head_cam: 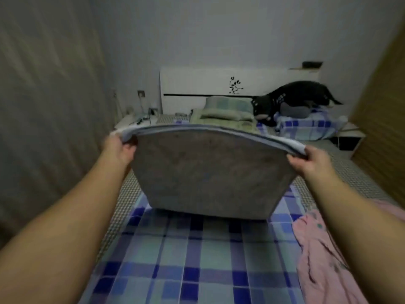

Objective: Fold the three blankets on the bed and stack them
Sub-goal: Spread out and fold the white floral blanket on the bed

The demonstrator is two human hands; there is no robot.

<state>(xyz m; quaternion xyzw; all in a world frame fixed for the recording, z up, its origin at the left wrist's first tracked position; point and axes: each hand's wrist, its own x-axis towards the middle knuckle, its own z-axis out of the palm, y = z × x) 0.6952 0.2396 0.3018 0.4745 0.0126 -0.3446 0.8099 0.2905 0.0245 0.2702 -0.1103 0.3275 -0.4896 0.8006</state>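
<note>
A grey blanket [210, 172] hangs doubled over in front of me, its lower fold resting on the bed. My left hand [119, 150] grips its upper left corner and my right hand [309, 160] grips its upper right corner, both held up at the same height. A pink blanket [322, 255] lies crumpled at the bed's right side, partly behind my right forearm. A blue and teal checked blanket [186, 249] is spread flat on the bed under the grey one.
A black dog [291, 98] stands on a blue checked pillow [306, 126] at the head of the bed. A green checked pillow [225, 108] lies by the white headboard [197, 84]. A nightstand [135, 121] with cables stands at the left, a curtain beside it.
</note>
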